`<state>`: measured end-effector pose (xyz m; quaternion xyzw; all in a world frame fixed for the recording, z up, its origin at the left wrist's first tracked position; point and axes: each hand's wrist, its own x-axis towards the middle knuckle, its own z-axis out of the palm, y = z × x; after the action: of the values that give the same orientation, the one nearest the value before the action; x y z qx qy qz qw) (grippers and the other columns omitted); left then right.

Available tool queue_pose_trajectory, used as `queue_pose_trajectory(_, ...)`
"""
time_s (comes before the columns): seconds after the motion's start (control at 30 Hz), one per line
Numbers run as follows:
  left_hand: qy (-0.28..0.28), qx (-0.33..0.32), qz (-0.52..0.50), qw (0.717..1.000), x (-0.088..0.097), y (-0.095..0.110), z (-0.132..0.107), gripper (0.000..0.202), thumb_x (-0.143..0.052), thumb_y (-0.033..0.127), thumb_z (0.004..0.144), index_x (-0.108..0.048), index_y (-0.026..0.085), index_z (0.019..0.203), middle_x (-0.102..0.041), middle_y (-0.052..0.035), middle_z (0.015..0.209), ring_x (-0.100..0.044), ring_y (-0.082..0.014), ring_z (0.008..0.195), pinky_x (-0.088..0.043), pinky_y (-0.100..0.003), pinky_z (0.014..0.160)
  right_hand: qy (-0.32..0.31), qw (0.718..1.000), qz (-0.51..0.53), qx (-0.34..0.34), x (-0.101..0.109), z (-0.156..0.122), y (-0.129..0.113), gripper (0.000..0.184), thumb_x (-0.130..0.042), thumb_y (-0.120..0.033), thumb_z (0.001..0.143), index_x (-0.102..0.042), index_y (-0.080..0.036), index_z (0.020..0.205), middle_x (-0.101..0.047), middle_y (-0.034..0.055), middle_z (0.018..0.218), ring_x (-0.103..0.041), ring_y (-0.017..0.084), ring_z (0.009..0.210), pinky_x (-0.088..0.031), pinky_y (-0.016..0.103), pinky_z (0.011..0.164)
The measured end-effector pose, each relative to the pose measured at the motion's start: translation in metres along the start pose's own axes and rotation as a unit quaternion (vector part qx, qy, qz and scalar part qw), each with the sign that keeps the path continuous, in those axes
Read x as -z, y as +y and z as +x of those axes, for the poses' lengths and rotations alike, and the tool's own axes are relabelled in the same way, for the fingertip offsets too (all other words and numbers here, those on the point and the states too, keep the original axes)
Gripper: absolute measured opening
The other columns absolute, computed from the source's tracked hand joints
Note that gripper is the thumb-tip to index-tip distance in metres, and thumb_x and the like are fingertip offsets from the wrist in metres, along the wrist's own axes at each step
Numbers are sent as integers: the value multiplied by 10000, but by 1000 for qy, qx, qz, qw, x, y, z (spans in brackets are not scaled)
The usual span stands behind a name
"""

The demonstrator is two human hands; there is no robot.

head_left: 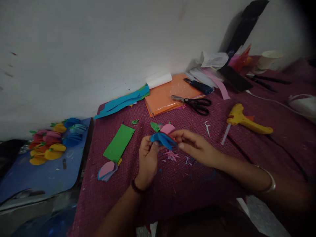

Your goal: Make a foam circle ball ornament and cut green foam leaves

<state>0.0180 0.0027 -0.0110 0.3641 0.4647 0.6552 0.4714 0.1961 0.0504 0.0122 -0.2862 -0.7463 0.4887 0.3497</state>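
Observation:
Over the table, my left hand (148, 154) pinches a blue paper fruit (163, 139) with fanned, folded leaves. The fingers of my right hand (195, 144) are closed at its right edge. A green leaf piece (155, 126) and a rounded pink piece (167, 128) show just behind the blue layers; whether they are joined to it I cannot tell. Beneath lie small pink scraps (172, 155). Left of my hands are a green rectangular sheet (119, 142), a stack of round cut pieces (107, 170) with pink on top, and a small green cut-out (135, 121).
Scissors (195, 102) and a box cutter (199, 85) rest on orange sheets (163, 93). To the right lie a yellow glue gun (247, 121) with its cord and a black phone (235, 78). Finished paper fruits (53, 144) sit on a blue table (49, 179) at left.

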Motion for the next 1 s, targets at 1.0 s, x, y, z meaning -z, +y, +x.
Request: queue_pose_trajectory(1.0, -6, 160, -15, 987, -2, 2, 4, 248, -728, 316, 739, -672, 204, 953, -687, -27, 936, -605, -91, 637, -504, -212, 563, -44, 974, 160, -156, 4, 12, 10, 263, -651, -356, 791, -482, -184, 687, -489, -60, 571, -448, 66, 507, -353, 207, 482)
